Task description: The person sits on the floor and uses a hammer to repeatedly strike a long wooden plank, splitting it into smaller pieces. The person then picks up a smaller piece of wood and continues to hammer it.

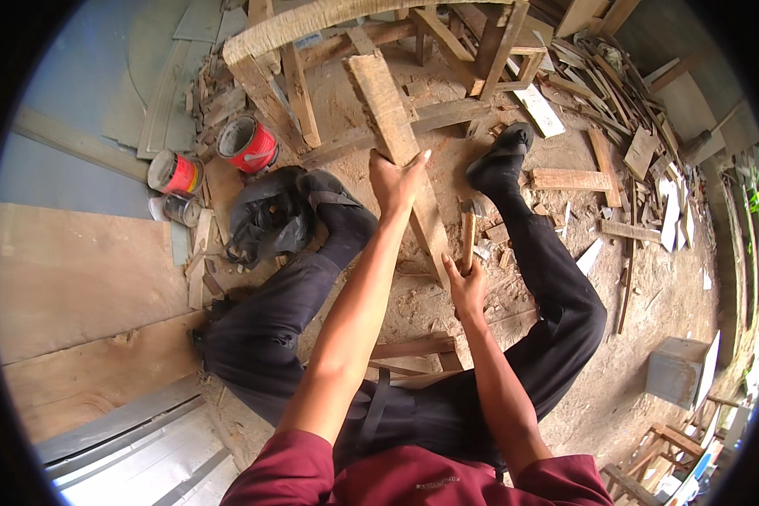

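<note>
My left hand [399, 180] is closed around a long wooden plank [385, 101], which slants from the far middle down toward my right hand. The plank's far end looks rough and splintered along its left edge. My right hand [467, 288] grips the wooden handle of a hammer [469, 240], whose head points away from me. The thumb of that hand is at the near end of the plank; whether it presses on the wood is hard to tell. Both arms stretch forward between my spread legs.
A wooden frame [270, 97] stands ahead. Two red cans [257, 156] and a black plastic bag [266, 211] lie left, beside my foot. Scrap wood [616, 93] is heaped at the far right, with loose boards [572, 180] nearer. A grey box [676, 371] sits at the right.
</note>
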`<control>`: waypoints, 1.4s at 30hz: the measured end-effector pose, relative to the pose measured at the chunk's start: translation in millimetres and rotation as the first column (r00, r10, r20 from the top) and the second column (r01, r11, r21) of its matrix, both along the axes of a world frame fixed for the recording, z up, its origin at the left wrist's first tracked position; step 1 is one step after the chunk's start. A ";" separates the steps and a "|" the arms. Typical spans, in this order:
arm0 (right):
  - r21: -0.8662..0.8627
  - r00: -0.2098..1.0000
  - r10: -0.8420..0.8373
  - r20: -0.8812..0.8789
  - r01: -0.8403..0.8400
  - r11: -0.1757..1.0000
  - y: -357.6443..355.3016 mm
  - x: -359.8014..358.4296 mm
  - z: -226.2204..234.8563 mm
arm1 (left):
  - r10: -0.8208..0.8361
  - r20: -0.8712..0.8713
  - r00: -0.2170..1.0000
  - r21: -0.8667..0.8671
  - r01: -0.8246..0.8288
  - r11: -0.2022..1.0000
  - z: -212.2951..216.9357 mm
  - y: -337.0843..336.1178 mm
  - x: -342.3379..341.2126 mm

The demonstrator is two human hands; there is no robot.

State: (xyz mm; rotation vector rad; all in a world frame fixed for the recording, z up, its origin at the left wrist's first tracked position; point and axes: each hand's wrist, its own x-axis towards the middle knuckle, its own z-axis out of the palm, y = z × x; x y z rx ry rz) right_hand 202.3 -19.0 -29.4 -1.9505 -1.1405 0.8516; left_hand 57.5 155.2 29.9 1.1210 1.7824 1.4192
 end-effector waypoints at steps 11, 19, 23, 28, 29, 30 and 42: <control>-0.161 0.732 -0.066 -0.678 -0.061 0.985 -14.4 -13.5 31.1 | -0.056 0.220 0.974 0.333 -0.021 0.943 98.7 -60.2 -75.8; -0.263 0.377 -0.281 -0.883 0.098 0.960 -13.2 -16.3 21.8 | -0.310 0.634 0.708 0.435 0.005 0.900 64.0 -169.9 -118.3; -0.301 0.256 -0.333 -0.908 0.156 0.941 -7.6 -13.1 1.6 | -0.475 0.683 0.554 0.486 0.141 0.863 27.5 -213.1 -117.5; -0.423 0.407 -0.442 -0.799 0.141 0.895 -10.6 -27.7 -21.9 | -0.618 0.559 0.552 0.537 0.327 0.778 26.5 -232.0 -105.2; -0.436 0.447 -0.443 -0.777 0.126 0.891 -12.7 -29.2 -31.0 | -0.634 0.553 0.541 0.526 0.363 0.769 28.4 -232.8 -103.4; -0.437 0.425 -0.442 -0.790 0.115 0.892 -11.6 -32.6 -33.2 | -0.648 0.503 0.572 0.512 0.407 0.756 29.0 -231.1 -107.2; -0.532 0.446 -0.500 -0.743 0.061 0.845 -18.8 -16.1 -52.1 | 0.181 0.709 0.681 0.067 -0.321 0.945 26.4 -221.0 -110.2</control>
